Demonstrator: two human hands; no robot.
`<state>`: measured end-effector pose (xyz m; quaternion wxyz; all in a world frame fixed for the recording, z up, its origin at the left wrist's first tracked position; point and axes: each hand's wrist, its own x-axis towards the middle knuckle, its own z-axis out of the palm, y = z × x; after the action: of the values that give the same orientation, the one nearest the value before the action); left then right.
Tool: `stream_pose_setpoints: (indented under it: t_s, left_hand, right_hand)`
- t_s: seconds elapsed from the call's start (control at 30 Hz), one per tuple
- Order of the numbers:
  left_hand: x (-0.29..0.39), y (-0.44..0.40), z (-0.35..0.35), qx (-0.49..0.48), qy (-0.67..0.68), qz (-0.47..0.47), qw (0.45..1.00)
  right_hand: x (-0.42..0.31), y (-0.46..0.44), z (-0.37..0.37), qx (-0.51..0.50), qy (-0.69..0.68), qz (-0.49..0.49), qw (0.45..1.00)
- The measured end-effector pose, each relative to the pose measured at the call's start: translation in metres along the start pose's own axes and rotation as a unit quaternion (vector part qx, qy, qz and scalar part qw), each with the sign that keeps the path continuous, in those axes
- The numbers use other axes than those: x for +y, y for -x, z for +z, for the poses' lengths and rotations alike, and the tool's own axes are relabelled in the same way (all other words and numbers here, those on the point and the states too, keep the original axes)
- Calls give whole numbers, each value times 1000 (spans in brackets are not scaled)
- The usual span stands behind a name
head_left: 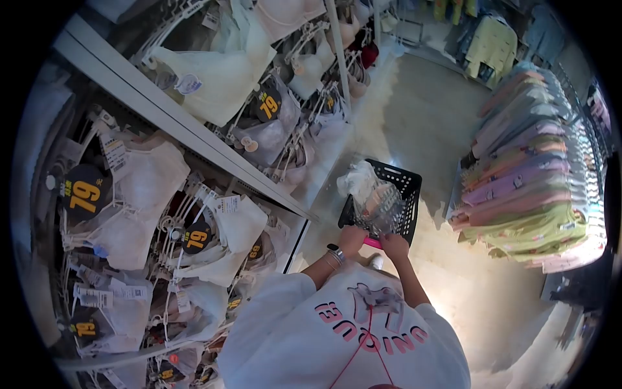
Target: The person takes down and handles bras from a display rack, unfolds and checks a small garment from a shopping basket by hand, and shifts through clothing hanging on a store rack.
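Note:
A black perforated shopping basket is in front of my body, with white and clear plastic-wrapped goods inside it. At its near side is a pink handle. My left hand, with a watch and a bracelet on the wrist, is closed on the left part of this handle. Closed on the right part is my right hand. Exactly what the wrapped goods are cannot be made out.
Bras on hangers fill the wall racks at left, with round black "79" tags and a long metal post. A rack of pastel clothes stands at right. Between them runs a pale floor aisle.

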<state>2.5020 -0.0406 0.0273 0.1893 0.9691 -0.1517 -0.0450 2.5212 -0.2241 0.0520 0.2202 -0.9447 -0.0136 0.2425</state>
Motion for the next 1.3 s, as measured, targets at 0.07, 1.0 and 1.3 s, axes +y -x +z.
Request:
stream_pose_setpoints:
  t_s: [0.07, 1.0, 1.3]
  left_hand:
    - [-2, -11, 3, 3, -5, -2, 1000]
    - [-40, -175, -16, 18, -34, 8, 999]
    - [-67, -226, -9, 131, 88, 67, 985]
  right_hand:
    - [0, -10, -9, 11, 10, 6, 1000]
    - [-3, -160, -75, 86, 53, -24, 995]
    - [-11, -212, -111, 85, 42, -3, 995]
